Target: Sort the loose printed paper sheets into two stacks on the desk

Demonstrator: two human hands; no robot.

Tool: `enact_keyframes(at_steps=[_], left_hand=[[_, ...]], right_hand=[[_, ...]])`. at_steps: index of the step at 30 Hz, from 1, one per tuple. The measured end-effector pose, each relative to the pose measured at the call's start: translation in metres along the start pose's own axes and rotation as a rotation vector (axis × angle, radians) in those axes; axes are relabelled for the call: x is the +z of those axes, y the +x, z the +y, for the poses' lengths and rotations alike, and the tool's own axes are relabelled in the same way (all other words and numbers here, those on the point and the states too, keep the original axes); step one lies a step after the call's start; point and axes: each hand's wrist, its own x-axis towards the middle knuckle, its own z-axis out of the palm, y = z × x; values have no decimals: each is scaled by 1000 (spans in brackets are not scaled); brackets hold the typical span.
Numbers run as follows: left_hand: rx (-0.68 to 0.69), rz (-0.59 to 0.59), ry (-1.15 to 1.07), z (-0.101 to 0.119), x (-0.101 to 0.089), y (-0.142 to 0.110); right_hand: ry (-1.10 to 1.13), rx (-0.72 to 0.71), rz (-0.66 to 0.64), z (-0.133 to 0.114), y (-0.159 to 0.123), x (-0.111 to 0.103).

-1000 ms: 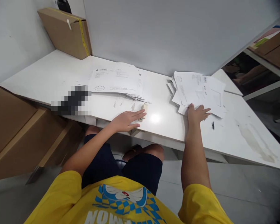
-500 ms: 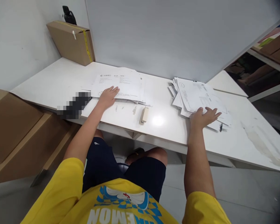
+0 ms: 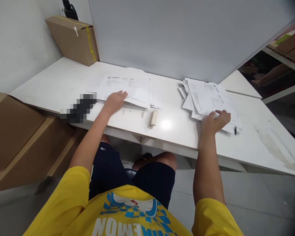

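Observation:
My left hand (image 3: 115, 101) lies flat on the near edge of the left stack of printed sheets (image 3: 131, 87), fingers stretched out. The top sheet there sits slightly askew over those beneath. At the near edge of the right stack of papers (image 3: 204, 96), my right hand (image 3: 216, 121) rests with thumb and fingers apart, the fingers a little bent. That stack is fanned and uneven. Between the two stacks, nearer the front edge, a cream stapler (image 3: 153, 118) lies on the white table, touched by neither hand.
A cardboard box (image 3: 71, 41) stands at the table's back left, with a black bottle (image 3: 70, 11) behind it. A pixelated dark object (image 3: 80, 109) lies at the front left edge. Larger cartons (image 3: 17, 134) stand at the left. A grey panel (image 3: 162, 39) borders the table's back.
My left hand has left the stapler and moved left onto the left stack, whose top sheet has shifted slightly. My right hand stays at the right stack, its fingers now more bent.

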Motion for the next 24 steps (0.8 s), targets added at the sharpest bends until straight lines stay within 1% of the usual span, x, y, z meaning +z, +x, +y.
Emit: enact_keyframes(at_steps=[2, 3, 4, 5, 6, 7, 9, 10, 11, 12, 14, 15, 17, 19, 21, 24], left_hand=[[-48, 56, -17, 5, 3, 2], [-85, 94, -25, 8, 5, 3], [-121, 131, -32, 10, 7, 5], [-152, 162, -38, 11, 9, 7], [-176, 185, -45, 12, 10, 8], [-190, 202, -54, 13, 12, 9], [-193, 215, -76, 12, 13, 11], [-187, 216, -83, 11, 13, 11], [-177, 212, -85, 11, 13, 11], [-158, 200, -82, 10, 13, 11], [-113, 163, -60, 10, 11, 10], [-94, 145, -49, 10, 11, 10], [-69, 110, -38, 10, 10, 11], [-58, 82, -41, 9, 9, 11], [-52, 62, -48, 8, 10, 12], [-56, 60, -55, 5, 11, 13]], right_hand=[[24, 36, 98, -9, -2, 1], [42, 41, 144, -18, -3, 3], [74, 4, 140, -31, -5, 7], [120, -46, 102, -47, -6, 13], [179, -100, 24, -67, -8, 19], [252, -143, -104, -88, -10, 28], [373, -213, -451, -133, -15, 47], [395, -249, -599, -154, -17, 57], [412, -275, -698, -173, -20, 66], [416, -290, -763, -189, -23, 75], [444, -302, -837, -210, -28, 88], [464, -297, -852, -214, -30, 93], [494, -280, -861, -213, -36, 99], [486, -292, -866, -204, -40, 102], [457, -347, -890, -194, -42, 102], [415, -399, -913, -185, -43, 100]])
